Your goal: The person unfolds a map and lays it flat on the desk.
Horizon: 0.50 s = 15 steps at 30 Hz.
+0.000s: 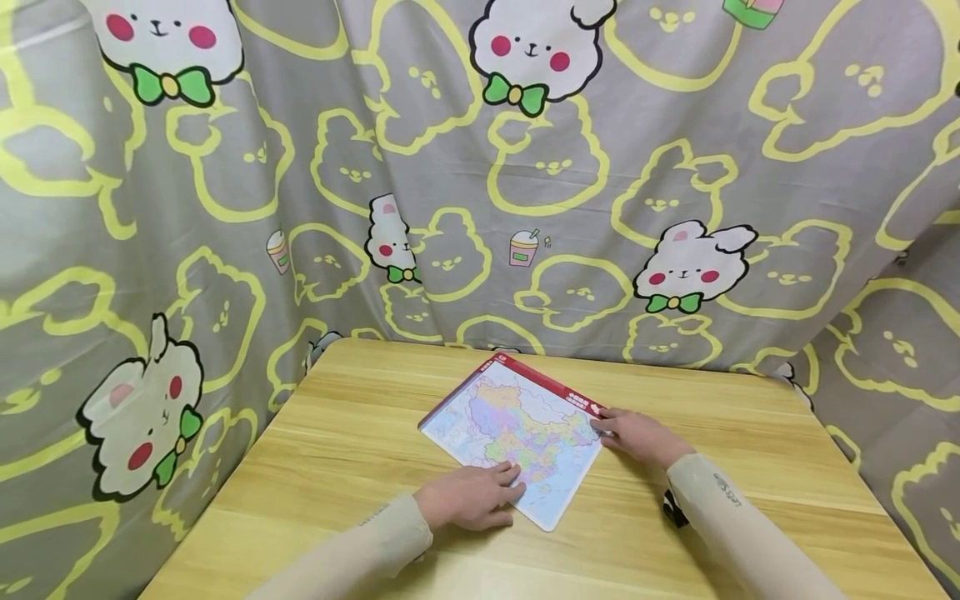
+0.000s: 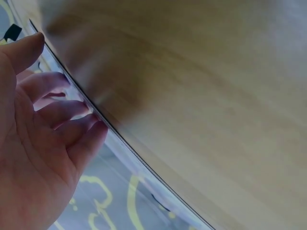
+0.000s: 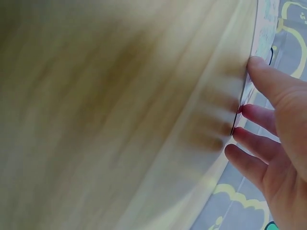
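Observation:
A thin rectangular map sheet with a red title band and pastel-coloured regions lies slantwise on the wooden table. My left hand rests with spread, lightly bent fingers over its near left edge. In the left wrist view, the fingertips meet the thin edge of the map sheet, and the thumb reaches along it. At the right corner, beside the end of the red band, my right hand touches the sheet. The right wrist view has the extended thumb and fingers of the right hand at the sheet's edge.
The wooden table extends around the sheet on all sides. A grey curtain with yellow outlines and white rabbit faces hangs behind it and along the left and right. A small black-and-white item shows under the right sleeve.

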Motion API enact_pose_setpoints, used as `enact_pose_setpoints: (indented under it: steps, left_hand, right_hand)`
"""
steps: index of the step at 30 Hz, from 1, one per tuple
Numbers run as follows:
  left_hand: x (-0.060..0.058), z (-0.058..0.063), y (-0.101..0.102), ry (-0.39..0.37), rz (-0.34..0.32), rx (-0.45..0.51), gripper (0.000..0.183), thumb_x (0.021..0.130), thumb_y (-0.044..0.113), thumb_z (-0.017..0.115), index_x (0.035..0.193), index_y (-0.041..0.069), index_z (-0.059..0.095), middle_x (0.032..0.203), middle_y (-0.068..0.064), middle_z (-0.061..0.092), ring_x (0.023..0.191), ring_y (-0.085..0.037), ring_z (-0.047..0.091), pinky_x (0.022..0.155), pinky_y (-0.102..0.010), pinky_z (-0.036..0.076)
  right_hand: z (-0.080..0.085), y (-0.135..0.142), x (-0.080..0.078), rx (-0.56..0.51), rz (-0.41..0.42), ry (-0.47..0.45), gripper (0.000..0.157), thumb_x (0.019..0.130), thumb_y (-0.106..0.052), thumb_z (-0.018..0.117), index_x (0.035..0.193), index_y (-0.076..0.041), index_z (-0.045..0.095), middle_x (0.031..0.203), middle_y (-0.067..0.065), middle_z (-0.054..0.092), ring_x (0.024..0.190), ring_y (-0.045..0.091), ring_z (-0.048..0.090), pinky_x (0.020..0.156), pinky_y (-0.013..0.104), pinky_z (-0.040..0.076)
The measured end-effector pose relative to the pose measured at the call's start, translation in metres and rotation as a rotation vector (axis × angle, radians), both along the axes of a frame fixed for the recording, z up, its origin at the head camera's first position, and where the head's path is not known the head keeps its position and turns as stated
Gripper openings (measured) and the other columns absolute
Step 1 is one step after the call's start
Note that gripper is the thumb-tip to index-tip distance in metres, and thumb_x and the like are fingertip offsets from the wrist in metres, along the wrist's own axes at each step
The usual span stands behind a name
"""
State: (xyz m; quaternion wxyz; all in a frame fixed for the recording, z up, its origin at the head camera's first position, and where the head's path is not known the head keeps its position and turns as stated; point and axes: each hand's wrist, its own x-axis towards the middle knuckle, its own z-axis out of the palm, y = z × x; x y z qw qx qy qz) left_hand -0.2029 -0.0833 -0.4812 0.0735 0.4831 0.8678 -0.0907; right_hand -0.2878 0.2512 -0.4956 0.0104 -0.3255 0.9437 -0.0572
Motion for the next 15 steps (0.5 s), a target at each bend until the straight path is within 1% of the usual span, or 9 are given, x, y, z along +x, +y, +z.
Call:
enact_pose_setpoints:
  steps: [5,10,15]
  left_hand:
    - [0.0006,-0.0007,0.0049,-0.001,-0.005,-0.002,0.055,0.099,0.047,0.041,0.145,0.019,0.04,0.149,-0.009,0.034,0.138,-0.019,0.029,0.104,-0.029,0.035]
    - [0.0,-0.0022,0.0057,-0.016,-0.006,0.015,0.054,0.099,0.045,0.041,0.146,0.019,0.038,0.15,-0.01,0.032,0.138,-0.019,0.027,0.104,-0.029,0.035]
    - [-0.0035,-0.0017,0.0001,-0.074,0.021,0.069,0.058,0.098,0.048,0.041,0.148,0.017,0.035,0.152,-0.009,0.028,0.139,-0.02,0.025,0.107,-0.031,0.031]
  right_hand:
    - [0.0023,0.0008,-0.0015,-0.006,-0.015,-0.016,0.039,0.092,-0.022,0.063,0.125,-0.003,0.061,0.129,0.025,0.053,0.115,0.043,0.052,0.093,0.054,0.042]
    - [0.0026,0.0031,-0.0025,-0.015,-0.011,-0.011,0.038,0.092,-0.022,0.062,0.125,-0.002,0.061,0.129,0.026,0.052,0.116,0.044,0.051,0.093,0.054,0.042]
    - [0.0036,0.0014,0.0044,0.011,-0.017,0.007,0.04,0.093,-0.025,0.061,0.128,-0.004,0.06,0.131,0.024,0.051,0.117,0.042,0.05,0.094,0.053,0.041]
